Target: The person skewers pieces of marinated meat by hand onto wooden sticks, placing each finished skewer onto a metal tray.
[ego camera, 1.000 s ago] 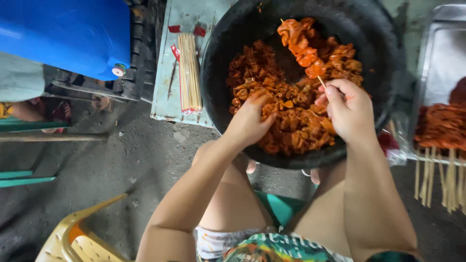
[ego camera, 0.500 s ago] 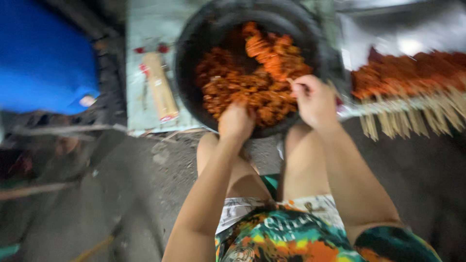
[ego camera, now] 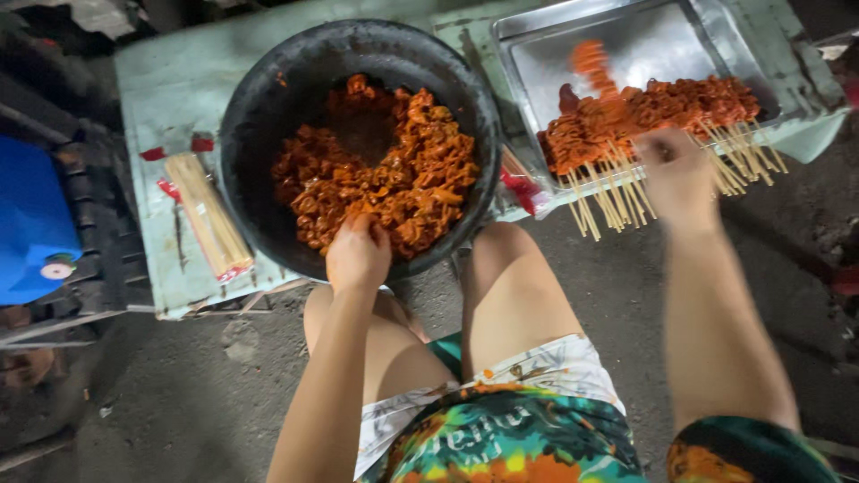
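A big black bowl [ego camera: 259, 107] on the pale green table holds orange marinated meat pieces [ego camera: 394, 170]. My left hand [ego camera: 358, 255] rests at the bowl's near rim, fingers down in the meat. My right hand [ego camera: 677, 174], blurred, is over the metal tray [ego camera: 644, 45] to the right, gripping a loaded meat skewer [ego camera: 595, 80] above the row of finished skewers [ego camera: 662, 112] whose bare stick ends point toward me.
A bundle of bare bamboo sticks [ego camera: 208, 215] lies on the table [ego camera: 170, 80] left of the bowl. A blue container [ego camera: 31, 219] sits on a dark crate at far left. My knees are under the table edge; dark ground surrounds.
My right hand has moved from the bowl rightward to the tray, carrying the filled skewer. My left hand stays in the meat. The view has swung right, showing the whole tray.
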